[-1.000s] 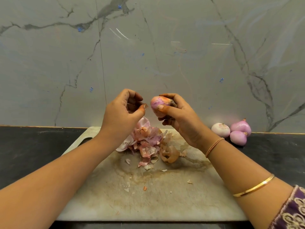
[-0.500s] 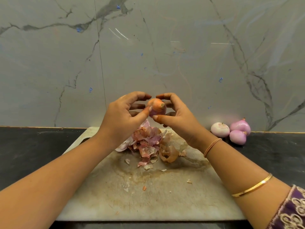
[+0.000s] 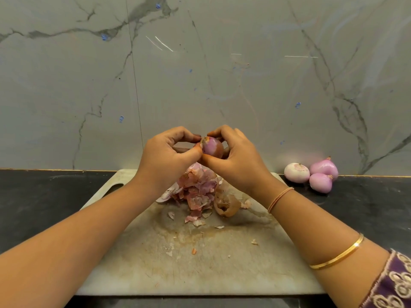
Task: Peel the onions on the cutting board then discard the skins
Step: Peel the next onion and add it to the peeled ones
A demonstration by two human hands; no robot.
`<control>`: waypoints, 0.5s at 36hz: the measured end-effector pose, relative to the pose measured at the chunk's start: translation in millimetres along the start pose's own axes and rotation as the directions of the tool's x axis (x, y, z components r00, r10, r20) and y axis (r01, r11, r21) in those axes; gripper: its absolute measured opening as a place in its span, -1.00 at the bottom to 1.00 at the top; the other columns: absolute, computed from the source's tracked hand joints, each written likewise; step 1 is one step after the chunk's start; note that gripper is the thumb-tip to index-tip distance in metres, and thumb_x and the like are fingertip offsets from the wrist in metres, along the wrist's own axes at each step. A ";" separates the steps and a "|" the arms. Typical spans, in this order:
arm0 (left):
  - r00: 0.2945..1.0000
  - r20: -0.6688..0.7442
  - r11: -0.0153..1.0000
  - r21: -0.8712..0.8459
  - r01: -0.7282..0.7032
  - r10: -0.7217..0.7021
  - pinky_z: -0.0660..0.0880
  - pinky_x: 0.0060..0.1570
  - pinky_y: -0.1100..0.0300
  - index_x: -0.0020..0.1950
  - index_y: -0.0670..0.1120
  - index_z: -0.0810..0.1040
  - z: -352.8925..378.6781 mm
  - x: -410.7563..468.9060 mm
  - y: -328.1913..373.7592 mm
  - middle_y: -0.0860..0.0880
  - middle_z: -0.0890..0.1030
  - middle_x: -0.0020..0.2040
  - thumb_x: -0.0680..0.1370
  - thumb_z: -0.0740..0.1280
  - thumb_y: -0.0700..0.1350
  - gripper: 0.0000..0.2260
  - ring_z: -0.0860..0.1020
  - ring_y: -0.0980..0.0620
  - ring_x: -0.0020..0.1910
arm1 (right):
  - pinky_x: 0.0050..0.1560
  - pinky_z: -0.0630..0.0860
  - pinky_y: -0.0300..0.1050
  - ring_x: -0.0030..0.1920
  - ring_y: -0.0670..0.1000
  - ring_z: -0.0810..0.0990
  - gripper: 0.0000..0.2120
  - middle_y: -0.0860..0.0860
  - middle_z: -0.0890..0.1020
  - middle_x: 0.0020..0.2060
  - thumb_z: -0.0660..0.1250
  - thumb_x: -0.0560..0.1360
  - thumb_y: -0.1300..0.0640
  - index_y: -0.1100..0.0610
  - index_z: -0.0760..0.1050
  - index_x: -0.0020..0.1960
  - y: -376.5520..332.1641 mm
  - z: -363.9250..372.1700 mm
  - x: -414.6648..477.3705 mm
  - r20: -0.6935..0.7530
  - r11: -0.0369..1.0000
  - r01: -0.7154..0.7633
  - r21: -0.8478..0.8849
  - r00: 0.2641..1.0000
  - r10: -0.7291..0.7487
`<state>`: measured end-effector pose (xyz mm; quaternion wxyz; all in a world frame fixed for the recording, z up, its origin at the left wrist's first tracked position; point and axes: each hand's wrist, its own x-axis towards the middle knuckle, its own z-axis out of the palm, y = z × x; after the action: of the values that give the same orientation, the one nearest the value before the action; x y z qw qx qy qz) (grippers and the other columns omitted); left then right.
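Now: holding one onion (image 3: 212,147) up between both hands, above the far half of the cutting board (image 3: 200,263), not touching it. Left hand (image 3: 164,156) at the bulb's left side, fingers curled, thumb and forefinger tips pinched on a ragged bit of skin at the bulb's top left. Right hand (image 3: 238,161) wrapped round the right side and back, thumb pressed under the front, fingers curled over the top; lower fingers hidden behind the bulb. Partly peeled: purple-pink flesh on the upper front, brown skin on the lower right. Directly below the hands, heaped on the board: pile of skins (image 3: 195,187), pink and papery, with one brown cupped skin shell (image 3: 226,205) touching its right edge. Small scraps scattered toward the board's near edge. Off the board, to the right on the dark counter (image 3: 44,196), near the marble wall (image 3: 200,63): three peeled onions (image 3: 320,182), clustered close together. On the right forearm: thin thread band (image 3: 280,198) at the wrist, gold bangle (image 3: 338,254) further up, embroidered purple sleeve (image 3: 391,283) at the frame corner.
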<state>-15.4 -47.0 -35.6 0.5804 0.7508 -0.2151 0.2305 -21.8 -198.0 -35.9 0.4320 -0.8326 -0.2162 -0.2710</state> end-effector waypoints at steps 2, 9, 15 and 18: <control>0.999 -0.002 0.997 -0.057 0.049 -0.049 0.61 -0.05 -0.08 -0.16 -0.07 0.63 1.9 0.3 1.8 -0.01 0.70 -0.13 0.46 0.43 -0.25 -0.91 0.68 -0.06 -0.19 | -0.07 0.58 -0.20 -0.06 0.00 0.54 -0.66 0.03 0.47 0.02 0.48 0.44 0.05 0.10 0.45 0.13 -0.2 0.3 -0.3 -0.001 1.000 0.012 -0.021 1.000 -0.012; 0.997 -0.021 0.993 -0.094 0.066 -0.068 0.63 -0.11 0.02 -0.23 -0.10 0.62 3.0 1.8 1.2 0.00 0.68 -0.09 0.46 0.38 -0.34 -0.84 0.67 -0.03 -0.17 | -0.06 0.57 -0.27 -0.03 -0.02 0.53 -0.60 -0.02 0.47 0.04 0.49 0.43 0.07 0.13 0.45 0.19 -0.2 0.2 -0.1 0.023 0.999 0.016 -0.047 1.000 -0.015; 0.998 -0.035 0.996 -0.080 0.046 -0.049 0.64 -0.15 0.09 -0.18 -0.08 0.63 3.6 1.5 -1.3 0.03 0.69 -0.17 0.48 0.38 -0.31 -0.86 0.68 0.01 -0.25 | -0.07 0.55 -0.33 -0.01 0.00 0.57 -0.58 0.01 0.52 0.09 0.50 0.42 0.06 0.11 0.47 0.22 0.5 -1.6 0.6 0.035 0.999 -0.037 0.006 0.999 0.037; 0.998 -0.054 0.998 -0.067 0.013 -0.017 0.61 -0.25 0.22 -0.19 -0.04 0.61 2.3 2.0 -1.7 0.07 0.67 -0.23 0.50 0.38 -0.30 -0.84 0.66 0.07 -0.30 | 0.00 0.60 -0.22 0.02 0.03 0.59 -0.60 0.03 0.55 0.11 0.49 0.43 0.08 0.09 0.46 0.22 0.1 -2.6 0.8 0.069 0.993 -0.077 0.084 0.995 0.072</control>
<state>-12.6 -48.9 -36.3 0.6125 0.7261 -0.2012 0.2390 -21.8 -200.1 -34.2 0.4700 -0.8291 -0.2105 -0.2177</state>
